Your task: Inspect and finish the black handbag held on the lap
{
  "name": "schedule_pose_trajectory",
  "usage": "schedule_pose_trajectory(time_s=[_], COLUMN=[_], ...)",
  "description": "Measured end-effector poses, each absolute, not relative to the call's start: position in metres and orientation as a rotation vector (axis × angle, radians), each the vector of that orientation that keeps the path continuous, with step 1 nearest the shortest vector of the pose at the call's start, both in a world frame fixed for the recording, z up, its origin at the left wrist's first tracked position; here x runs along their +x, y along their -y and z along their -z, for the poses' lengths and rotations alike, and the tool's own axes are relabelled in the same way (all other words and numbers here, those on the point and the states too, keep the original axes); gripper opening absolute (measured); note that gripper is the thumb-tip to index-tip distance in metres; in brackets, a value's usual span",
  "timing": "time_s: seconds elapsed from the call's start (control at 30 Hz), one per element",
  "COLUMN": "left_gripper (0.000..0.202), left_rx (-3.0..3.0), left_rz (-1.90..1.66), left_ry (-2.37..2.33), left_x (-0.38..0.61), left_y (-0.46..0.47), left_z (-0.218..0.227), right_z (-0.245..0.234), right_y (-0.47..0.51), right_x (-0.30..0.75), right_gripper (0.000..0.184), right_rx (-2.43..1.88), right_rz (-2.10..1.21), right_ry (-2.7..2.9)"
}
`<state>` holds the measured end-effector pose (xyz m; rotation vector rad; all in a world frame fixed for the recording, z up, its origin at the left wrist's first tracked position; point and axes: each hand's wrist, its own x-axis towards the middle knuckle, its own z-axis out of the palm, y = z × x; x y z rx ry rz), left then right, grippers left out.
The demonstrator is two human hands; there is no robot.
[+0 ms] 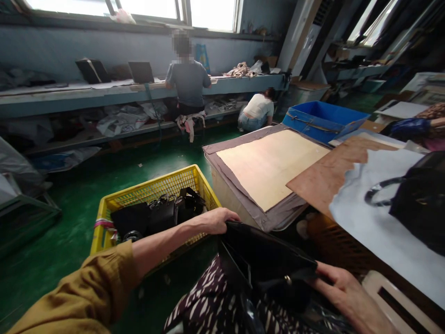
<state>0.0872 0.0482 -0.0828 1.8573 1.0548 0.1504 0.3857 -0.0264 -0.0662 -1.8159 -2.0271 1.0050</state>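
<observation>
A black handbag (267,250) with a small gold-coloured stud rests over my patterned lap, its top edge spread between my hands. At its far left corner, my left hand (217,220) has its fingers wrapped round the rim. My right hand (339,287) pinches the near right corner of the same bag, thumb and fingers on either side of the edge. The bag's inside looks dark, and its lower part is lost in shadow. To the left, beyond my left forearm, a yellow plastic crate (153,191) holds several black bags (160,213).
A covered bin (229,181) with a pale board (271,162) stands ahead. White sheeting (375,204) and another black bag (424,199) lie on the right-hand table. Behind are a blue bin (323,123), a long workbench (114,95), a standing person (189,83) and a crouching person (257,111).
</observation>
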Motion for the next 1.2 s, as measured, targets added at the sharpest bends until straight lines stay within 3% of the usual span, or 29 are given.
schedule_pose_trajectory(time_s=[0.13,0.27,0.4,0.73,1.2], left_gripper=[0.053,0.057,0.047,0.031,0.028], left_rx=[1.825,1.91,2.014,1.985,1.696], left_rz=[-0.075,-0.15,-0.194,-0.116,-0.156], left_ry=[-0.987,-0.982,-0.973,-1.091,-1.108], left_x=[0.076,0.076,0.081,0.092,0.095], left_y=[-0.05,-0.048,-0.045,-0.05,-0.057], left_z=[0.083,0.086,0.084,0.082,0.094], right_z=[0.074,0.078,0.085,0.095,0.089], right_y=[0.019,0.02,0.024,0.035,0.032], right_x=[0.392,0.386,0.385,0.397,0.363], right_gripper=[0.031,0.026,0.023,0.055,0.025], right_rx=[-1.665,-1.784,-1.836,-1.532,-1.693], right_rz=[-1.465,-1.327,-1.197,-1.36,-1.041], right_ry=[1.971,2.083,2.146,1.951,1.833])
